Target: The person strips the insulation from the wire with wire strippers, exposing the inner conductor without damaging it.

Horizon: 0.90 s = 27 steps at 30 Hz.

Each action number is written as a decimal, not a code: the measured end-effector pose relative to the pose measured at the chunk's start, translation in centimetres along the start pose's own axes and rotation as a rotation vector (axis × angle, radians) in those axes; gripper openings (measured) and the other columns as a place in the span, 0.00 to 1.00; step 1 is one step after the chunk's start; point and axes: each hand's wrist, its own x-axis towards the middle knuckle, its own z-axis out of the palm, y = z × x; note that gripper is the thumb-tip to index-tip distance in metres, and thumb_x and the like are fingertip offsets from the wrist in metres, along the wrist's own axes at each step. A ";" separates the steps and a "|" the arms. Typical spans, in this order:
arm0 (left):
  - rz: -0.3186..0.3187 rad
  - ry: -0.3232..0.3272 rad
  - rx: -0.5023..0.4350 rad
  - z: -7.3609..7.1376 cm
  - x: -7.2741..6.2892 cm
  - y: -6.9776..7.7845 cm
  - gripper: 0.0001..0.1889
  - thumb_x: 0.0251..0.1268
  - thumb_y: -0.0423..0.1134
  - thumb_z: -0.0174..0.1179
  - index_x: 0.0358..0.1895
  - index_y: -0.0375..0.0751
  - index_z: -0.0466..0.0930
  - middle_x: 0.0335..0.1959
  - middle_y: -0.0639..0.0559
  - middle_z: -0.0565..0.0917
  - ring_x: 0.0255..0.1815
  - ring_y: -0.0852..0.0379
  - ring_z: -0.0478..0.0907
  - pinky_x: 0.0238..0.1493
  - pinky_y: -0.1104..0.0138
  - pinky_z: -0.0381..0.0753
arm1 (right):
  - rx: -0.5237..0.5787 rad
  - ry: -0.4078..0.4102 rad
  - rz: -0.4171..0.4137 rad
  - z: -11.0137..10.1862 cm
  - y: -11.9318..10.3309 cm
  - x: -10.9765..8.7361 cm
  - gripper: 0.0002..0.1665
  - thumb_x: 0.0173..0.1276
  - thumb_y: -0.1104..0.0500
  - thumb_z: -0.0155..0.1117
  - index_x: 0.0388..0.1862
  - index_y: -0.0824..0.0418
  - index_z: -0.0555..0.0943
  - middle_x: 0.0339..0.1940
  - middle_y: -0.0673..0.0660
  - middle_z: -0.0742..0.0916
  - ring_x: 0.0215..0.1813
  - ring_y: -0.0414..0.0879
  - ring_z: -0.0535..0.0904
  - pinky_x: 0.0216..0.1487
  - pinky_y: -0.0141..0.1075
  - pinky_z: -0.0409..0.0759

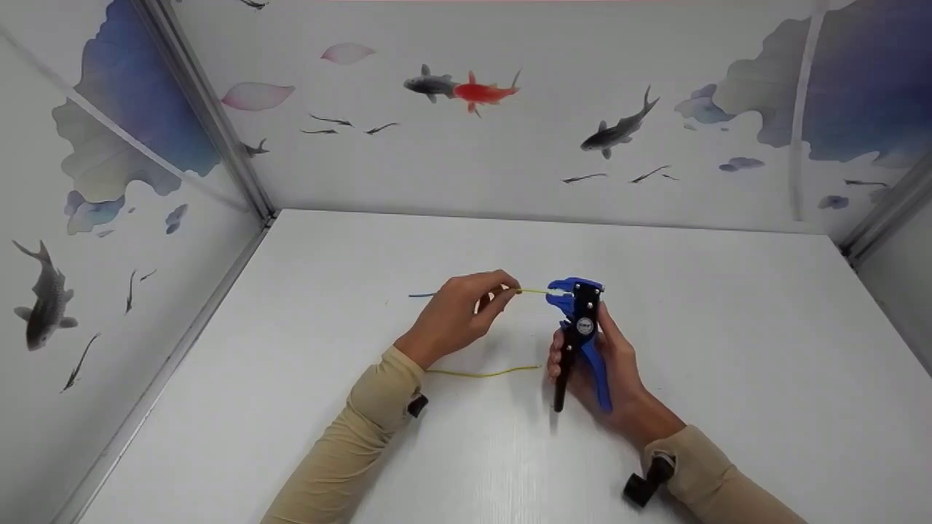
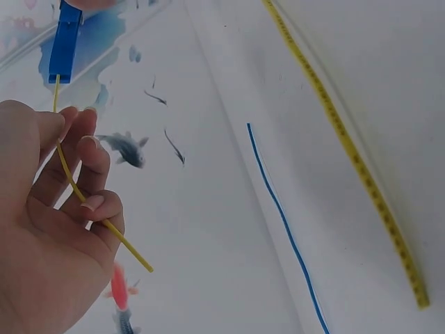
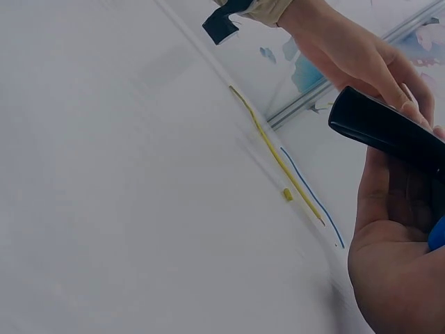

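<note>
My left hand [image 1: 462, 313] pinches a thin yellow wire [image 1: 534, 291] between thumb and fingertips. In the left wrist view the wire's free tail [image 2: 132, 250] runs across the palm and past the curled fingers. Its other end meets the blue jaws of a wire stripper [image 1: 585, 309], which has a black body and one blue handle. My right hand [image 1: 619, 367] grips this tool upright by its handles, fingers wrapped round from behind. In the right wrist view the black handle [image 3: 382, 129] hides part of the left hand.
A second yellow wire [image 1: 484, 375] lies on the white table [image 1: 328, 291] in front of my left wrist. Beyond the left hand lies a blue wire [image 2: 281, 212]. The right wrist view shows a short yellow piece [image 3: 287, 195] beside the yellow wire. Printed walls border the table.
</note>
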 end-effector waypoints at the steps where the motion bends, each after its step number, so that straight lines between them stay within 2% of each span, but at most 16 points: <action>1: 0.001 0.005 0.000 0.0 0.0 0.0 0.10 0.87 0.43 0.57 0.56 0.52 0.88 0.39 0.59 0.90 0.31 0.61 0.79 0.36 0.70 0.79 | 0.004 -0.003 0.000 0.0 0.0 0.0 0.42 0.80 0.20 0.43 0.53 0.57 0.77 0.39 0.50 0.85 0.41 0.45 0.80 0.47 0.39 0.83; 6: 0.008 0.015 -0.018 -0.2 0.0 -0.1 0.09 0.85 0.43 0.60 0.56 0.53 0.89 0.41 0.59 0.93 0.35 0.66 0.82 0.36 0.67 0.82 | 0.003 -0.008 0.000 -0.1 0.0 0.0 0.42 0.80 0.20 0.44 0.53 0.57 0.77 0.39 0.51 0.85 0.41 0.45 0.80 0.47 0.39 0.83; 11: 0.013 0.012 -0.048 -0.5 0.0 0.0 0.09 0.83 0.44 0.63 0.56 0.54 0.91 0.45 0.61 0.94 0.40 0.68 0.85 0.44 0.65 0.87 | -0.002 -0.018 -0.003 -0.1 -0.1 -0.1 0.42 0.80 0.20 0.43 0.53 0.57 0.77 0.39 0.50 0.85 0.41 0.46 0.80 0.47 0.40 0.83; 16: 0.032 0.025 -0.006 -0.8 0.1 0.0 0.10 0.82 0.44 0.64 0.55 0.54 0.92 0.48 0.62 0.94 0.43 0.67 0.87 0.50 0.63 0.84 | 0.001 -0.028 0.000 -0.1 0.0 0.0 0.41 0.80 0.21 0.43 0.53 0.56 0.77 0.38 0.50 0.86 0.41 0.45 0.80 0.47 0.39 0.83; 20: 0.047 0.030 0.026 -0.9 0.0 0.0 0.10 0.80 0.43 0.66 0.55 0.53 0.93 0.49 0.61 0.95 0.46 0.65 0.89 0.49 0.61 0.79 | -0.017 -0.064 0.016 -0.1 -0.1 -0.1 0.42 0.81 0.21 0.41 0.51 0.57 0.79 0.38 0.50 0.86 0.40 0.45 0.81 0.47 0.39 0.83; 27: 0.079 0.041 0.027 -0.8 0.1 0.0 0.10 0.78 0.39 0.68 0.55 0.52 0.94 0.48 0.60 0.95 0.50 0.66 0.91 0.47 0.63 0.72 | -0.062 -0.125 0.037 -0.1 0.0 0.0 0.44 0.83 0.21 0.34 0.45 0.57 0.79 0.37 0.50 0.85 0.38 0.46 0.83 0.48 0.39 0.83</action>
